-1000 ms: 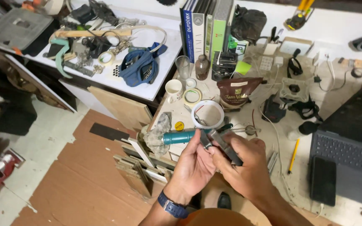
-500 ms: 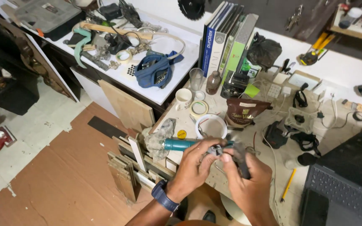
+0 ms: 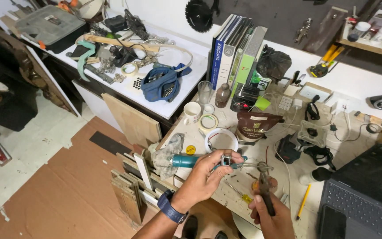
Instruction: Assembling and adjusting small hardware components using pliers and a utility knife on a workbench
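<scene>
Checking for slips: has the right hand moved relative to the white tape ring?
Yes. The right hand with its pliers has dropped away from the white tape ring, toward the laptop.

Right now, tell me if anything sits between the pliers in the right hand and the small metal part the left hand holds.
Nothing visible: dark-handled pliers in the right hand already reach the small metal part in the left hand.

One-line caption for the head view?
Left hand steadies a teal-handled tool while right hand works pliers at its tip.
</scene>
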